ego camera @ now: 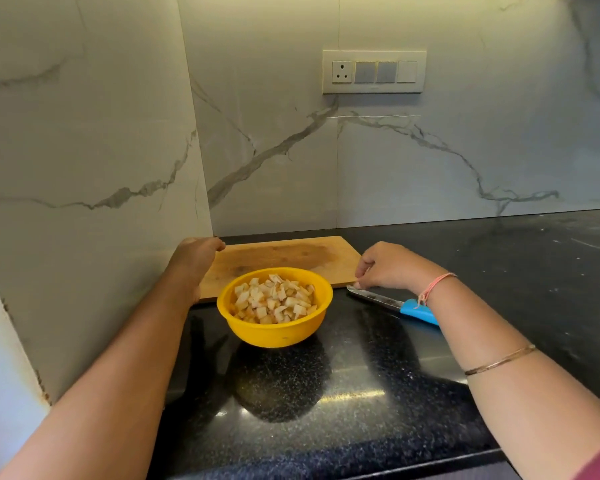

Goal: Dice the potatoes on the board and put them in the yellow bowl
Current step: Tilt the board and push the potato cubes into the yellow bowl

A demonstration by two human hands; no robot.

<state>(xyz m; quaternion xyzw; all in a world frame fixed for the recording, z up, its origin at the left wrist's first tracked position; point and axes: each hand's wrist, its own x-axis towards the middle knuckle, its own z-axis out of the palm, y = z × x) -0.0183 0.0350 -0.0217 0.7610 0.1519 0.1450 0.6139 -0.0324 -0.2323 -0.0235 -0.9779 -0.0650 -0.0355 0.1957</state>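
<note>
The yellow bowl stands on the black counter, full of diced potato pieces. Behind it lies the wooden cutting board, bare apart from a damp stain. My left hand grips the board's far left corner, fingers curled over its edge. At the board's near right corner, my right hand has its fingers curled on the edge. A knife with a blue handle lies on the counter just under my right wrist, blade pointing left.
The black granite counter stretches forward and to the right. Marble walls close in behind the board and along the left side. A switch panel is mounted on the back wall.
</note>
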